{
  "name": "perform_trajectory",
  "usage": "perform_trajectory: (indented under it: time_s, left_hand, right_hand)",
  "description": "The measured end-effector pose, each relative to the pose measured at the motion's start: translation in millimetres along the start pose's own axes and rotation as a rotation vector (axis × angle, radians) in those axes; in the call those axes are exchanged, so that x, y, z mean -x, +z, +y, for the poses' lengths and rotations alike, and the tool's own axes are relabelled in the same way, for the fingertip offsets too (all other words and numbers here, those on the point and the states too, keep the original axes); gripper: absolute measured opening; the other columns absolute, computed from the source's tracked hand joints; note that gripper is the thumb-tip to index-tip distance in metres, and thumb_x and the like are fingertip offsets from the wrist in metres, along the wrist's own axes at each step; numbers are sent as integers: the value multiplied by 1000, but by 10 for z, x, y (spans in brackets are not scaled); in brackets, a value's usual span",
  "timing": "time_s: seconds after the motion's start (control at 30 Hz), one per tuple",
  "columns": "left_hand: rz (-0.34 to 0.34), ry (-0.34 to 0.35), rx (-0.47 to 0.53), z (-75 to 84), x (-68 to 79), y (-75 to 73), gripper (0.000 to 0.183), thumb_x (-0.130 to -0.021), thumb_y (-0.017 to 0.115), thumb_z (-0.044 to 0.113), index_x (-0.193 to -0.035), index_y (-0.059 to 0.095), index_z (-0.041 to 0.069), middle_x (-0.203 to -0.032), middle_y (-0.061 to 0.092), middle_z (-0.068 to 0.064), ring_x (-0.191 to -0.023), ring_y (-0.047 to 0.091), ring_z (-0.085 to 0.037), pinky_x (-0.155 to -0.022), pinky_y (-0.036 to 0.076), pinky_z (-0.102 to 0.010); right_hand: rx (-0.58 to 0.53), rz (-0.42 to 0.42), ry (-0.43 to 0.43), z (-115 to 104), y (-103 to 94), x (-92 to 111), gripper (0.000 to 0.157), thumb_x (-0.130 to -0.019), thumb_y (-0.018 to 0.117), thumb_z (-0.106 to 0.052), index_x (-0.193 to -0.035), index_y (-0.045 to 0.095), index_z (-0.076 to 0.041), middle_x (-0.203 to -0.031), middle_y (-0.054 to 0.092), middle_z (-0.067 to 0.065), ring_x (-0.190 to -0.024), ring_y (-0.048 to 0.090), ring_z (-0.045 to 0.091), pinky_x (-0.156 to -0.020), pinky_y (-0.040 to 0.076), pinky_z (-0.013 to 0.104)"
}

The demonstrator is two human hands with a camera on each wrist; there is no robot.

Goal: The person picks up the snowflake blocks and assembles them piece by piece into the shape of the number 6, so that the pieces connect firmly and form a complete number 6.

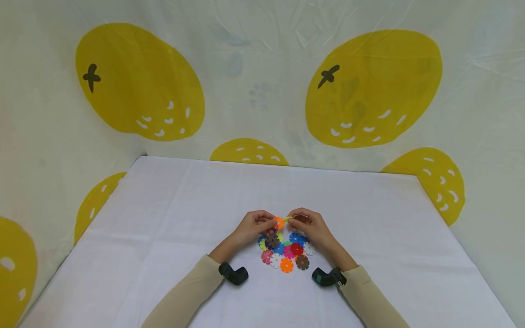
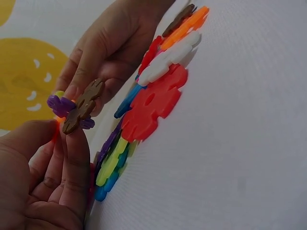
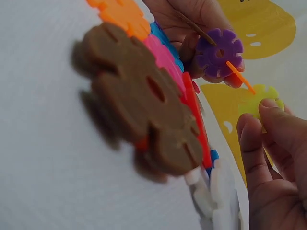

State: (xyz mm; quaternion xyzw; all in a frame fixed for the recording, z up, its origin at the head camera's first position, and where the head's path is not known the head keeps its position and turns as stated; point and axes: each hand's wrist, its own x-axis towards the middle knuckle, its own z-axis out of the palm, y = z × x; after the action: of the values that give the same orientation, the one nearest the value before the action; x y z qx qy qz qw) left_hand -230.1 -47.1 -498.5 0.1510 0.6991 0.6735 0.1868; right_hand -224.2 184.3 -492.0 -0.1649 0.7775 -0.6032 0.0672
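In the head view my left hand (image 1: 256, 226) pinches an orange notched disc (image 1: 280, 222), a flower-like interlocking snowflake piece. A purple disc (image 3: 219, 52) is slotted onto it, with a brown disc (image 2: 84, 105) joined to the purple one. Facing it, my right hand (image 1: 311, 225) pinches a yellow disc (image 3: 259, 100) between thumb and fingers. The yellow disc meets the edge of the orange one, seen edge-on in the right wrist view. Both hands are held just beyond a pile of loose discs (image 1: 288, 250).
The loose discs lie overlapping on a white-covered table (image 1: 184, 200); among them are a red disc (image 2: 156, 103), a brown disc (image 3: 144, 96) and an orange disc (image 1: 286, 265). Dark wrist devices (image 1: 234, 274) sit on both forearms. A printed cloth wall (image 1: 262, 100) rises behind the table.
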Motion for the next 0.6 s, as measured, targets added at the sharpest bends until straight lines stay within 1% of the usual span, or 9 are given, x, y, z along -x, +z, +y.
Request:
perform_trajectory:
  time_s: [0.13,0.2,0.3,0.4,0.5,0.6]
  left_hand:
    - [-21,-13,-6,19,9,2,22,-96,60,4,-109,62,-13,-85,70,-7,-69,63,-10,-70,56,-25]
    - [-31,-8,-17,10,10,3,21,-95,60,3,-108,62,-13,-85,70,-9,-69,64,-9,-70,56,-25]
    - [-43,6,-30,-3,9,8,20,-96,60,4,-107,62,-13,-86,70,-10,-68,64,-8,-69,56,-24]
    - [-45,13,-44,-8,8,11,22,-95,62,7,-107,63,-11,-86,71,-10,-68,65,-8,-69,56,-24]
    - [-34,6,-31,-6,6,12,23,-95,63,8,-107,63,-11,-86,71,-10,-69,65,-8,-69,56,-25]
    - [-16,-3,-15,-6,-4,10,24,-95,63,9,-107,63,-11,-84,70,-8,-69,65,-9,-70,56,-26]
  right_hand:
    - [2,-19,-31,7,-2,9,16,-93,67,-16,-104,68,-5,-98,67,8,-80,63,15,-75,55,23]
    - [0,-43,-58,12,3,13,14,-93,66,-13,-104,68,-4,-97,66,9,-79,62,15,-75,54,23]
    - [24,-65,-109,19,8,16,12,-94,64,-9,-102,69,-2,-98,65,12,-80,61,14,-75,53,21]
    - [62,-64,-154,20,6,13,11,-93,64,-5,-101,71,-1,-99,65,14,-79,59,14,-73,51,19]
    - [53,-47,-147,4,3,18,14,-93,65,-5,-104,69,1,-99,66,16,-78,61,15,-73,52,20]
    - [15,-14,-99,-19,1,18,20,-92,66,-8,-110,66,2,-102,67,17,-81,65,15,-76,54,22]
